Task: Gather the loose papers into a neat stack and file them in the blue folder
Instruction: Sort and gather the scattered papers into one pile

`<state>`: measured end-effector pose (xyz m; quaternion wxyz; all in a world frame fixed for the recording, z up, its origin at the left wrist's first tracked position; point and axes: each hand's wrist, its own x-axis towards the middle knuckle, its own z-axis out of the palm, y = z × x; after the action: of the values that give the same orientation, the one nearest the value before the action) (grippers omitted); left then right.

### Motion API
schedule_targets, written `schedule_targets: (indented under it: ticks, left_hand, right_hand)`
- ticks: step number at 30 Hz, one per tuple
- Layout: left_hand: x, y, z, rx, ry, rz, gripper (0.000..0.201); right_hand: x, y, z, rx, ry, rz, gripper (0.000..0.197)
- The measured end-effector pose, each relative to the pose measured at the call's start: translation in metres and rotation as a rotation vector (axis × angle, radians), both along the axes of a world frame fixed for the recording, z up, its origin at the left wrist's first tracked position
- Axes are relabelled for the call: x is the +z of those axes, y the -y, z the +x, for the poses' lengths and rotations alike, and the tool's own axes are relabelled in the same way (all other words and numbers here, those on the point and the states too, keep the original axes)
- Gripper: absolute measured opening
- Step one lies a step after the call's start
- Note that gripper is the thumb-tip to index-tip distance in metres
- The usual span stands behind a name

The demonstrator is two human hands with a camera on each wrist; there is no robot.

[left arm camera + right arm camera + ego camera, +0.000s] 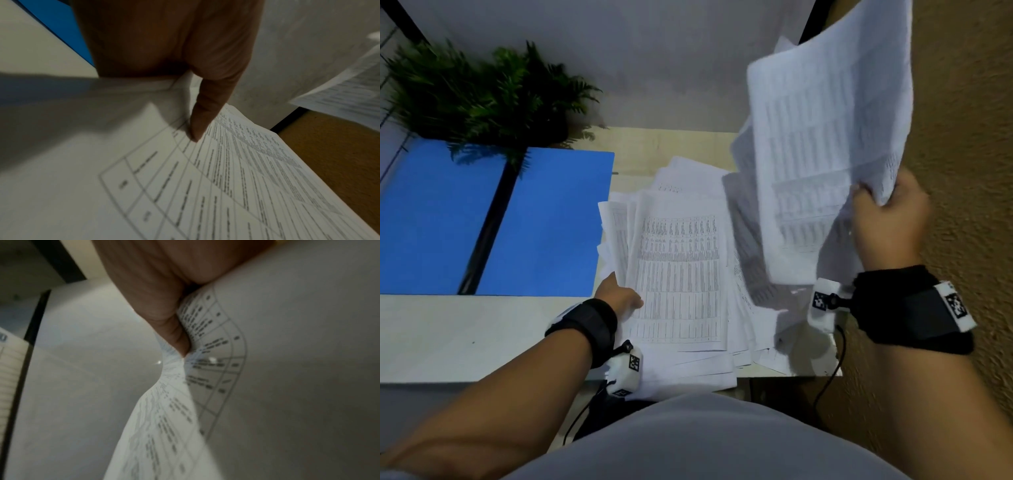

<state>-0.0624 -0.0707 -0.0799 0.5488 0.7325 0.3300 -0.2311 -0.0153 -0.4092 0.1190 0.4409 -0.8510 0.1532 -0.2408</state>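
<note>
The blue folder [544,222] lies open and flat on the left of the table. A loose pile of printed papers [681,267] is spread in the middle. My left hand [631,301] grips the pile's left edge: the thumb [205,116] presses on the top sheet [226,186] and the fingers are hidden beneath it. My right hand [869,195] holds a bundle of sheets [825,144] raised above the table's right side. There the thumb [176,334] pinches the sheets' edge [216,353], and the paper bends around it.
A potted fern [482,92] stands at the back left, and its fronds hang over the folder. The table [465,335] ends just right of the pile, with brown carpet [962,137] beyond. A pale wall [654,51] rises behind the table.
</note>
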Motion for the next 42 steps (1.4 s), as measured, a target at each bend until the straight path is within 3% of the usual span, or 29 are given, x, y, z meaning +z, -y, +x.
schedule_targets:
  ticks: [4,8,11,14,17,20,22,26,30,32,34,37,39,40,42]
  left_hand:
    - [0.007,0.002,-0.005,0.084,0.071,-0.084,0.046]
    - [0.013,0.003,-0.006,0.105,0.106,-0.212,0.073]
    - [0.007,0.001,-0.007,0.071,0.131,-0.175,0.078]
    - [0.004,0.005,-0.008,0.091,0.153,-0.084,0.061]
    - [0.005,0.008,-0.006,0.146,0.165,-0.077,0.050]
    - [-0.006,0.003,-0.004,0.138,0.166,-0.119,0.060]
    - [-0.018,-0.001,-0.002,0.132,0.171,-0.134,0.064]
    - [0.002,0.005,-0.004,0.120,0.193,-0.110,0.054]
    - [0.015,0.010,-0.003,0.122,0.212,0.014,0.042]
    - [0.017,0.010,-0.002,0.133,0.219,0.036,0.041]
    - [0.018,0.010,0.001,0.170,0.198,-0.006,0.041]
    - [0.016,0.009,0.006,0.177,0.167,-0.089,0.057]
    - [0.008,0.007,0.007,0.187,0.117,-0.168,0.087]
    - [0.006,0.007,0.006,0.218,0.104,-0.205,0.092]
    - [0.008,0.011,0.002,0.167,0.115,-0.210,0.076]
  right_hand:
    - [-0.035,-0.035,-0.008,0.148,-0.161,0.199,0.013]
    - [-0.099,-0.063,-0.029,0.178,-0.410,0.332,0.016]
    - [-0.144,-0.076,-0.046,0.125,-0.626,0.431,0.029]
    - [-0.166,-0.079,-0.055,0.118,-0.655,0.473,0.029]
    - [-0.165,-0.069,-0.049,0.124,-0.614,0.390,0.017]
    - [-0.164,-0.056,-0.032,0.180,-0.622,0.223,0.011]
    - [-0.161,-0.056,-0.018,0.281,-0.684,0.043,0.013]
    - [-0.155,-0.065,-0.004,0.469,-0.725,-0.142,0.027]
    - [-0.146,-0.077,-0.005,0.533,-0.893,-0.233,0.001]
    - [-0.142,-0.080,-0.008,0.588,-1.022,-0.275,0.022]
    - [-0.143,-0.079,-0.011,0.614,-1.131,-0.284,0.026]
    - [-0.140,-0.077,-0.011,0.584,-1.132,-0.332,0.031]
    - [-0.141,-0.081,-0.011,0.577,-1.098,-0.370,0.019]
    - [-0.142,-0.086,-0.012,0.583,-1.109,-0.369,0.015]
    - [-0.148,-0.098,-0.019,0.628,-1.142,-0.333,0.015]
